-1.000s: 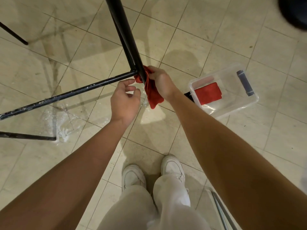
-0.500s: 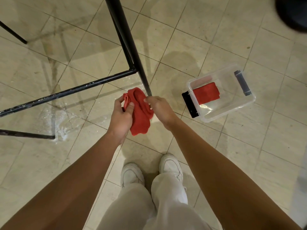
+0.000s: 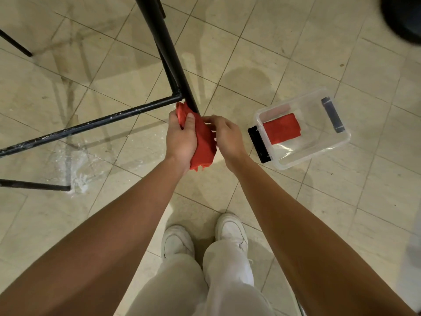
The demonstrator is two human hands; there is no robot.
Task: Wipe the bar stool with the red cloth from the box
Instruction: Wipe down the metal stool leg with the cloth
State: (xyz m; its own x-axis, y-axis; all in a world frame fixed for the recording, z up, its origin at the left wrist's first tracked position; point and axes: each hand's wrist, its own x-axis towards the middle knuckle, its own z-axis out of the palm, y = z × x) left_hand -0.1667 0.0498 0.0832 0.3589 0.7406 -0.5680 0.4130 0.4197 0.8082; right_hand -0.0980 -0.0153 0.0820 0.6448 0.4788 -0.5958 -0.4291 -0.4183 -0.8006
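The black metal bar stool frame [image 3: 167, 49] rises at upper centre, its leg slanting down to a footrest bar [image 3: 91, 124] that runs left. A red cloth [image 3: 205, 142] hangs between my hands just below the joint of leg and footrest. My left hand [image 3: 181, 137] grips the cloth's upper left part, thumb over it. My right hand [image 3: 226, 136] pinches the cloth's right edge with curled fingers. The cloth's top edge touches the lower leg, whose end is hidden behind the cloth and hands.
A clear plastic box [image 3: 323, 149] with dark latches sits on the tiled floor to the right, holding another red cloth [image 3: 282, 127]. White powdery smears mark the floor at left [image 3: 75, 174]. My white shoes [image 3: 231, 231] stand below. A dark round object [image 3: 403, 17] fills the top right corner.
The cloth came off the leg joint and dropped lower. My left hand took hold of it, and both hands now hold it bunched just under the joint.
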